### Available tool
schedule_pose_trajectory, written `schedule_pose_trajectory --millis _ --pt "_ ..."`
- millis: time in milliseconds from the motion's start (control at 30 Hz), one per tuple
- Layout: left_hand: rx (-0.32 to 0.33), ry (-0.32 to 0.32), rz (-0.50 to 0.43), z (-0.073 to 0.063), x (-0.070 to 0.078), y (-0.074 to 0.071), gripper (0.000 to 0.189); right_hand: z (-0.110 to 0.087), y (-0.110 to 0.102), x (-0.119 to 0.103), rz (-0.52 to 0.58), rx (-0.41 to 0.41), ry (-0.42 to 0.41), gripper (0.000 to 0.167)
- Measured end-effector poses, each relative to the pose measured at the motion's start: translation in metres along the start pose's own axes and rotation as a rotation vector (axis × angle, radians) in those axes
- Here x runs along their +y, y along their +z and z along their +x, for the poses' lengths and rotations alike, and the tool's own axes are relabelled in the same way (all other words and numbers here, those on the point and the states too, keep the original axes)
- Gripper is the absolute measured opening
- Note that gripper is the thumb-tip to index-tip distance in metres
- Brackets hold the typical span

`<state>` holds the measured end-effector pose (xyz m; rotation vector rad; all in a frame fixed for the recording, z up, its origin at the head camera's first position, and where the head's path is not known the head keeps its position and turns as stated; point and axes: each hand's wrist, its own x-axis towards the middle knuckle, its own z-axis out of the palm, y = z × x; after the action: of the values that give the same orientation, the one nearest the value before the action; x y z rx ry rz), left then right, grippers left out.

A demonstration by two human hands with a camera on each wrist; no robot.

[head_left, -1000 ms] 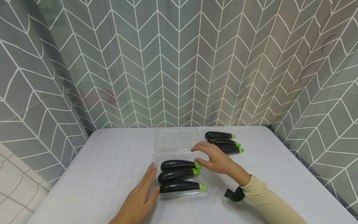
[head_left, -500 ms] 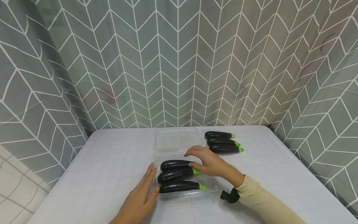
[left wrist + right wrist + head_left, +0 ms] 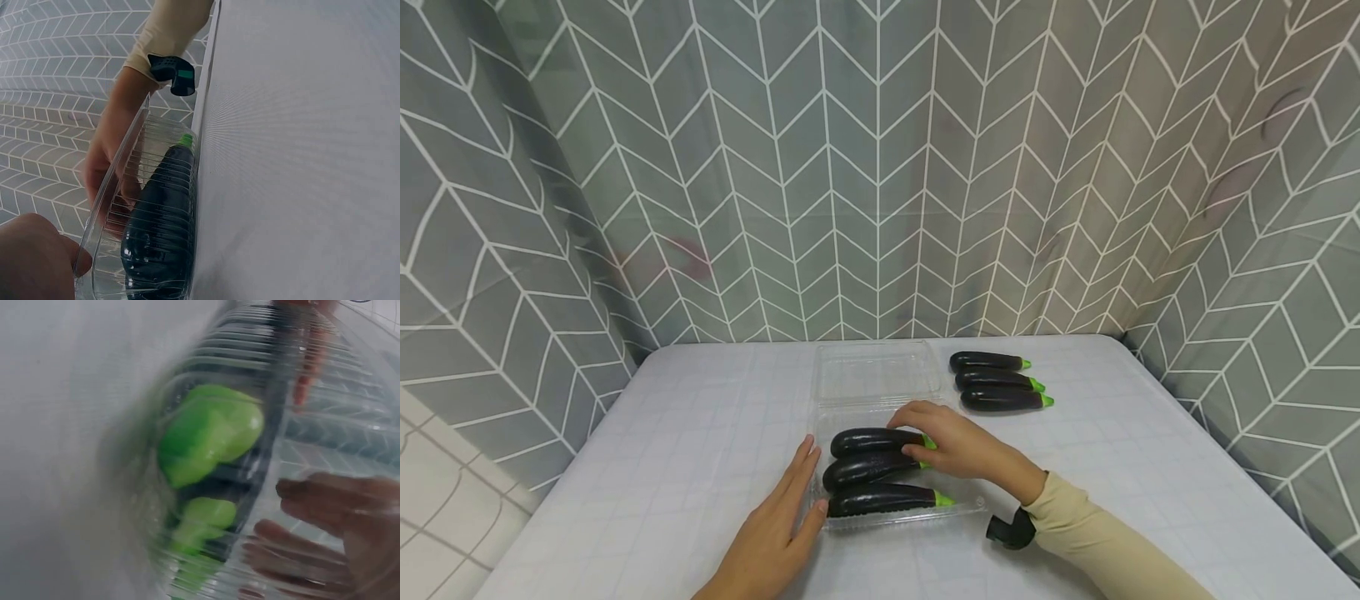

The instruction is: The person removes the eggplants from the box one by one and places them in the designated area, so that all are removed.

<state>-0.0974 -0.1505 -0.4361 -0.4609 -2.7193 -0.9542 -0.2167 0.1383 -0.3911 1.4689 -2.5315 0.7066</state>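
In the head view three dark eggplants with green stem ends lie side by side in a clear plastic container (image 3: 962, 507): a far eggplant (image 3: 868, 442), a middle eggplant (image 3: 861, 471) and a front eggplant (image 3: 880, 498). My left hand (image 3: 771, 521) rests along the container's left wall with straight fingers. Over the stem ends of the far and middle eggplants is my right hand (image 3: 951, 442), fingertips beyond the far eggplant, thumb near the middle one. The right wrist view shows its loosely bent fingers (image 3: 300, 556) through the clear wall, beside the green stem ends (image 3: 209, 434).
The container's clear lid (image 3: 876, 372) lies folded back behind it. Three more eggplants (image 3: 996, 400) lie on the white table (image 3: 700, 433) at the back right. A black wrist device (image 3: 1011, 530) hangs under the right sleeve. Patterned curtains (image 3: 880, 167) border the table.
My right hand has moved left and down, from beside the stem ends to over the far and middle eggplants. My left hand and the eggplants stay about where they were.
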Motion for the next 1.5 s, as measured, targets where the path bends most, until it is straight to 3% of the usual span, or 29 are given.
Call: schedule_pose_trajectory --millis 400,1133,1500 --pt "0.000 0.005 0.004 0.000 0.000 0.000 0.067 0.001 0.007 0.001 -0.058 -0.025 -0.008 0.033" --pt "0.008 0.004 0.001 0.000 0.000 0.000 0.067 0.003 0.009 -0.003 -0.090 -0.071 0.124 0.035" --pt "0.003 0.002 -0.002 0.000 0.001 -0.001 0.067 0.003 0.014 -0.004 -0.120 -0.054 0.087 0.035"
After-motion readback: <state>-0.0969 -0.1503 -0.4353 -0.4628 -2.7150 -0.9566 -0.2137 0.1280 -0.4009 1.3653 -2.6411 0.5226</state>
